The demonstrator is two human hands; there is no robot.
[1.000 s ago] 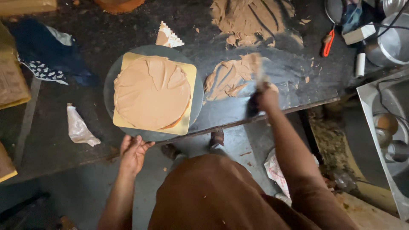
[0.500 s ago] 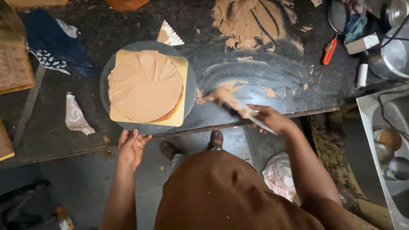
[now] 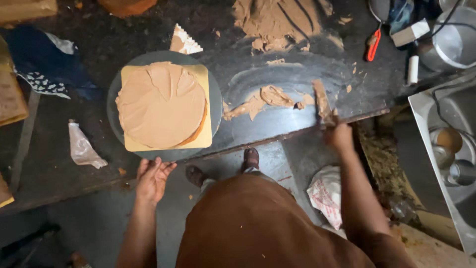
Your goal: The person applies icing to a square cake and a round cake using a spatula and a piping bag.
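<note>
So right hand grips a cream-loaded spatula on the counter, left hand open, fingertips touching the turntable under the cake.

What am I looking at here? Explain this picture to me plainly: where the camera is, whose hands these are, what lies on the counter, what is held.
There is no machine here, only a person. The camera sits on their head and looks straight down, so you see their brown clothing, both arms and their feet. The left hand is open at the near rim of a round turntable. On it lies a square yellow board carrying a round cake covered in light brown frosting. The right hand holds a flat spatula, smeared with frosting, against the dark counter. Smears of frosting lie there, with a bigger heap farther back.
</note>
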